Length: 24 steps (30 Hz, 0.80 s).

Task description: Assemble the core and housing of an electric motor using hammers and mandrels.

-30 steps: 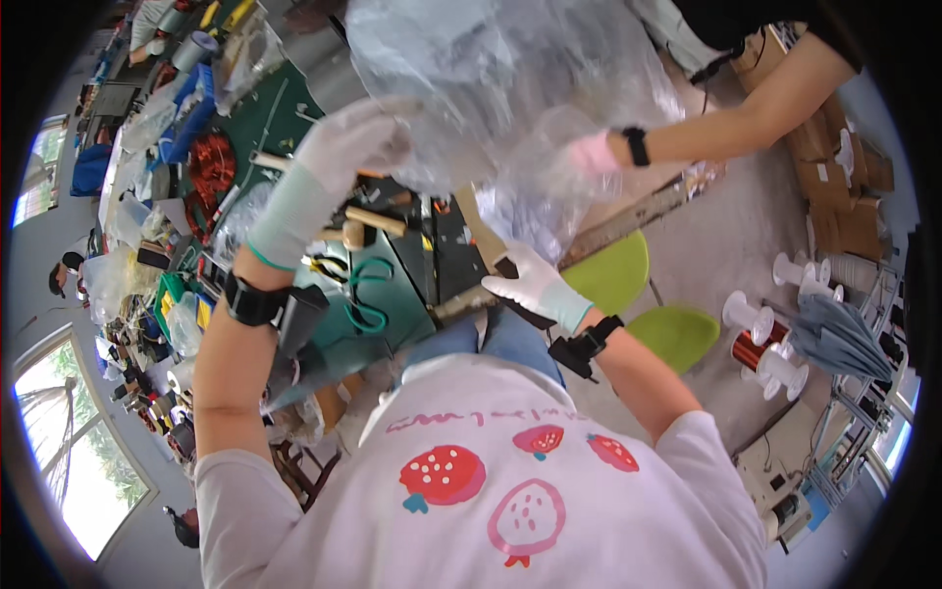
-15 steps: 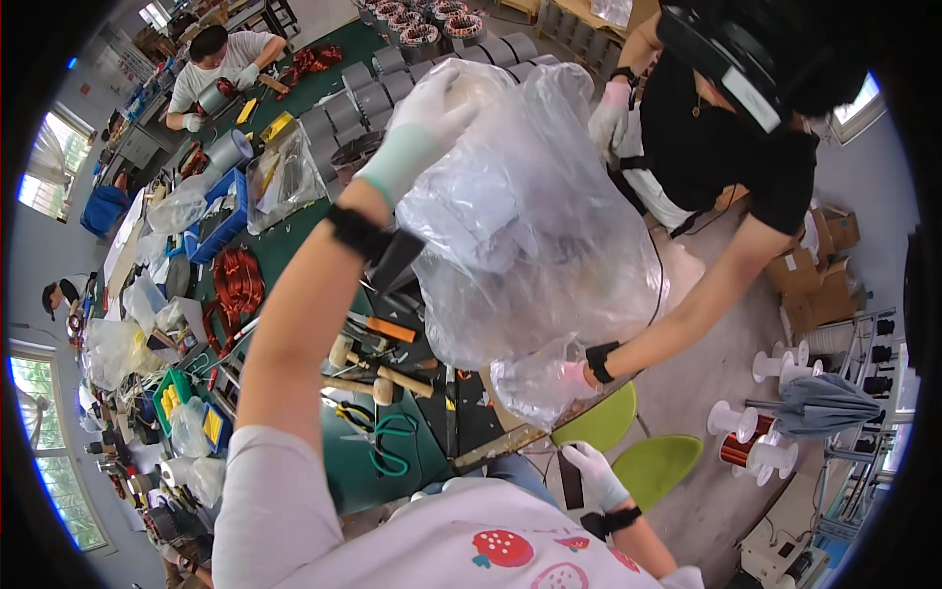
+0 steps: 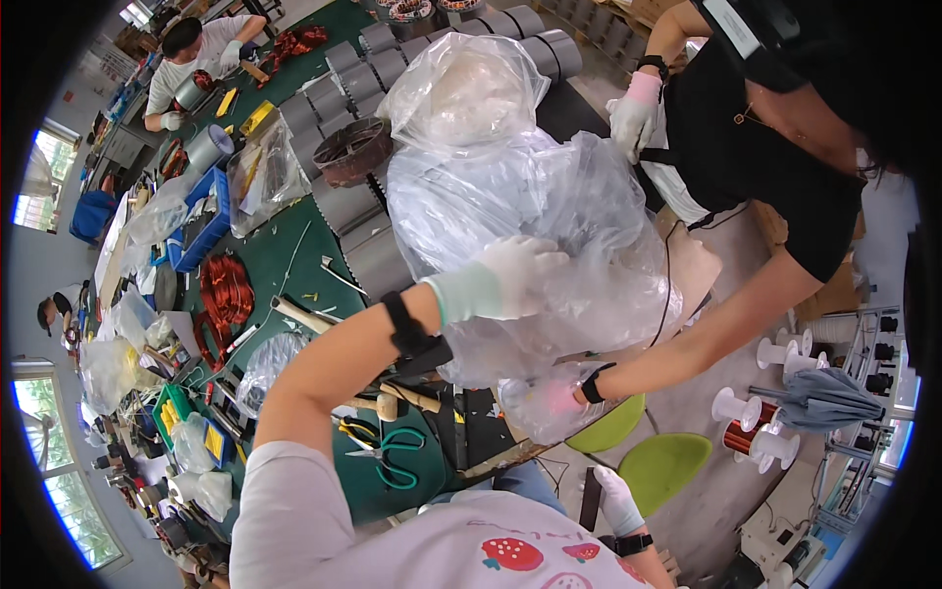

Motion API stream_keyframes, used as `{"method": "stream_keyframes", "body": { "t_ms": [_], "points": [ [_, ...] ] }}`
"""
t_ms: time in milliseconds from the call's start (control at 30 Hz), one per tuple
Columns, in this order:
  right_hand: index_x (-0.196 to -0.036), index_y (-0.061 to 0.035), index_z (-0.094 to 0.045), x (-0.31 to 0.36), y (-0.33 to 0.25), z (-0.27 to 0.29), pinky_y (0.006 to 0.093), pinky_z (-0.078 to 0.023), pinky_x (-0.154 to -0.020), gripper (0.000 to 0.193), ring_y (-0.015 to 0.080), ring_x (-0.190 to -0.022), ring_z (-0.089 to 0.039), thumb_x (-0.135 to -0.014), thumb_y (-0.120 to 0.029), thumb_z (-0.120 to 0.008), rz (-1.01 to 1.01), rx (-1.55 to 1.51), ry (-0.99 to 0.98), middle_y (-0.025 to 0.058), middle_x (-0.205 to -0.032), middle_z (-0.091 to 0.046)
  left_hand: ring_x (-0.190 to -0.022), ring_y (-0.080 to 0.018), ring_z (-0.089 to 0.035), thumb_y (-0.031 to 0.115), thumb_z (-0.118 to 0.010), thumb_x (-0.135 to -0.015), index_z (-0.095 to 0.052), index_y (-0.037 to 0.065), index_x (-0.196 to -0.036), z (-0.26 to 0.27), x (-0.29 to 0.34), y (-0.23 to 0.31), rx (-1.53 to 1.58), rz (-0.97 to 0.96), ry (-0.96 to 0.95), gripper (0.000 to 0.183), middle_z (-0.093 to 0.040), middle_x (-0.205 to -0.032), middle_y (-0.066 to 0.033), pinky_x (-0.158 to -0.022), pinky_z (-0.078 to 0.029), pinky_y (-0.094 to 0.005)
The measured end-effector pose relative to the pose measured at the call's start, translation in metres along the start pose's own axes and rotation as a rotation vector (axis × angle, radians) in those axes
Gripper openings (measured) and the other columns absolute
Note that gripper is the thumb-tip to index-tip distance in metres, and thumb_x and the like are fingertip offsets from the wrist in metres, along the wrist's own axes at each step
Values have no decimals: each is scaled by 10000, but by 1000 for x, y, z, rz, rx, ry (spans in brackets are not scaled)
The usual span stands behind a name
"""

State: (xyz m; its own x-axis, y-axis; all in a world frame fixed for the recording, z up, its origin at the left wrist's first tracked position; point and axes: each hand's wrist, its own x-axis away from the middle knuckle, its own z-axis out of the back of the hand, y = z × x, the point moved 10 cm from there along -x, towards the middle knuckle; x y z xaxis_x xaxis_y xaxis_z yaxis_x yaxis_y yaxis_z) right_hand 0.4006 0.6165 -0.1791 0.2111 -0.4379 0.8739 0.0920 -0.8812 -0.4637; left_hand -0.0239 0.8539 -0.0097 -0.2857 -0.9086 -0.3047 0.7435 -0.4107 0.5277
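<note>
My left hand, in a white glove with a pale green cuff, lies across the near part of a large clear plastic bag. Its fingers look stretched out over the film, and whitish bulky contents show dimly beneath. Low on the right, my gloved right hand hangs near the table's front edge, beside a dark flat strip. Whether its fingers grip that strip I cannot make out. Opposite me, a co-worker in black has one gloved hand at the bag's far right side and another hand under the film at its near corner.
Teal-handled scissors and a mallet lie left of the bag. Grey metal cylinders line the table behind it. Further left are a blue tray and red wire coils. Green stools stand at right.
My left hand has come down from the bag's far top to its near part. The bag's far end now shows a rounded bulge. My right hand has shifted slightly right and down.
</note>
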Motion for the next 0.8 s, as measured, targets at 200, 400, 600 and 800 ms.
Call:
{"method": "stream_keyframes", "body": {
  "t_ms": [200,400,600,800],
  "points": [
    [-1210,-39,-649,-7,-30,-14,372,-557,-910,291,174,-986,-676,-1067,-286,-593,83,-16,5,52,-1096,-698,-1173,-378,-628,108,-634,-871,-658,69,-1283,102,-39,-65,127,204,118,415,-674,-1265,-172,-1017,-509,-464],
    [-1223,-36,-644,-11,-25,-24,346,-553,-893,310,155,-973,-670,-1068,-299,-587,27,90,-34,54,-1109,-703,-1039,-364,-690,205,-642,-888,-714,105,-1149,102,-15,-144,-805,250,192,289,-721,-1079,-153,-916,-551,-464],
    [-1229,-33,-632,-3,-15,-20,338,-552,-878,320,165,-962,-678,-1070,-305,-577,-20,53,9,78,-1110,-710,-909,-345,-732,227,-598,-910,-761,120,-961,116,-30,-188,-641,539,-81,202,-749,-932,-153,-838,-570,-451],
    [-1227,-29,-632,-11,-21,-8,352,-556,-881,307,181,-975,-681,-1070,-288,-579,54,48,17,71,-1109,-710,-1014,-377,-693,298,-565,-1011,-750,106,-1081,244,-35,-227,-417,671,394,276,-747,-1073,-167,-898,-531,-443]
  ]
}}
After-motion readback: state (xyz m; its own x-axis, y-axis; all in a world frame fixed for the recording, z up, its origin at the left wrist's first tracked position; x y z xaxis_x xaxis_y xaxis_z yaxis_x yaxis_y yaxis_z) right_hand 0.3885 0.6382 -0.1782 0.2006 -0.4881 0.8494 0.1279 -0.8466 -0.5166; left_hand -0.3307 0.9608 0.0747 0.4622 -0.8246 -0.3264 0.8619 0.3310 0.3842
